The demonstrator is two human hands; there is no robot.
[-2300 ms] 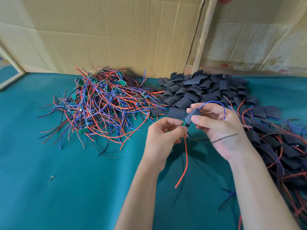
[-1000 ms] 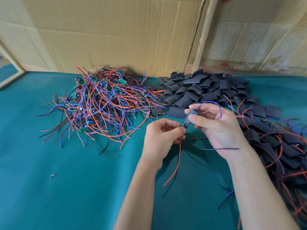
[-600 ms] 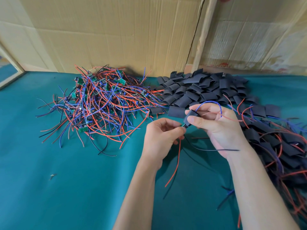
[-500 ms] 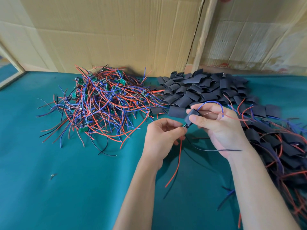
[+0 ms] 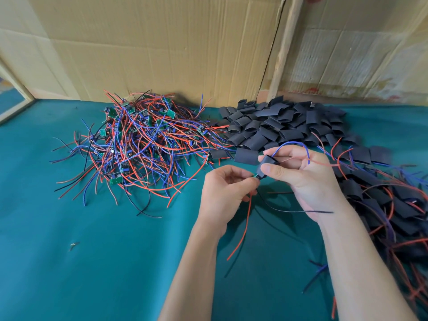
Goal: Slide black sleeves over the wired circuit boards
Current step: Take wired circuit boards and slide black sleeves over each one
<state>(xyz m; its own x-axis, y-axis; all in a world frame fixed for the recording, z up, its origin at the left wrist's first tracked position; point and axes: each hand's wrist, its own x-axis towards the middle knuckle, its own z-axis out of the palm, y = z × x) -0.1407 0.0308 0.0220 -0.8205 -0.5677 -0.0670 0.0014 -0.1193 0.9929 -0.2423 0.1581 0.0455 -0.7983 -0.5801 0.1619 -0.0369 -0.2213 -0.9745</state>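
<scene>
The short black flattened tube sleeve (image 5: 267, 163) is held above the teal cloth-covered counter (image 5: 92, 251), between the two hands. Its long axis runs from upper right down to lower left, and its lower mouth points at the left hand (image 5: 225, 193).

The small green circuit board (image 5: 256, 176) shows only as a sliver at that mouth; most of it appears to be inside the sleeve already. The remaining travel lies along this axis.

The right hand (image 5: 298, 174) pinches the sleeve between thumb and forefinger, with a blue wire (image 5: 294, 144) looping out above the fingers. The left hand has its fingers curled, pinching the board's exposed end or its leads; which of the two cannot be told. A red wire (image 5: 245, 225) and a thin black wire (image 5: 291, 210) hang from that point.

Both hands are equally near the joint.
</scene>
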